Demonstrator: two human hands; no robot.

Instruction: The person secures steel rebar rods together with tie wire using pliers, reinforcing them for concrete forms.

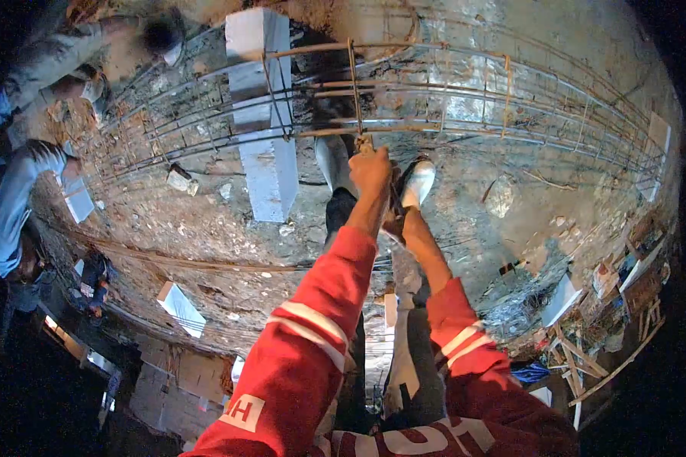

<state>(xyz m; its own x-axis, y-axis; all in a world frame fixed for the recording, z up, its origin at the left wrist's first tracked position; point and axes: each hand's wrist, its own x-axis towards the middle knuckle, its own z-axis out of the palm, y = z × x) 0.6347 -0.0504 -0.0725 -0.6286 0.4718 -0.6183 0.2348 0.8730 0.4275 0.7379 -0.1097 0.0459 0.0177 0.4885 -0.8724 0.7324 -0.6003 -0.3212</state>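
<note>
A long cage of steel rebar [404,126] with square stirrups spans the view in front of me. My left hand [370,169] is closed in a fist right at its lower bar, just below an upright stirrup [354,87]. Close under it, my right hand [395,222] is in shadow with bent fingers, partly hidden by the left wrist. A thin dark object [394,196] shows between the two hands; I cannot tell what it is. My shoes [419,181] stand on the ground just behind the cage's lower bar.
A tall pale block [270,179] stands behind the bars, left of my hands. Other pale blocks [181,308] lie around the rubble ground. At the left, another person's sleeve [11,206] reaches toward a block [76,196]. Scrap wood [579,358] is piled at the right.
</note>
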